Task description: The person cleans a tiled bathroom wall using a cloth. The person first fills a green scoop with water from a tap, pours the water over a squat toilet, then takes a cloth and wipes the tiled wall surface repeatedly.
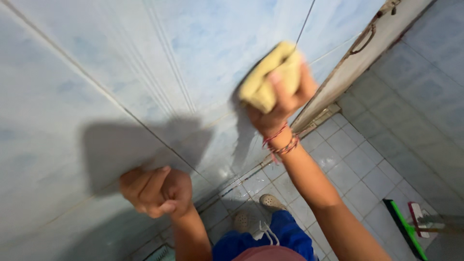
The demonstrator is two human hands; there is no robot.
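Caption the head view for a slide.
Right hand presses a yellow sponge against the tiled wall; left hand fisted.

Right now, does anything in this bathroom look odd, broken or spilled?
Nothing looks broken. The floor tiles shine as if wet near the wall. A green broom lies flat on them. The right hand presses a yellow sponge to the wall; the left hand leans there as a fist.

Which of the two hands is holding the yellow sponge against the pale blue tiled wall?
The right hand, with red string bracelets at its wrist, grips the yellow sponge on the pale blue tiled wall. The left hand is an empty fist, lower on that wall.
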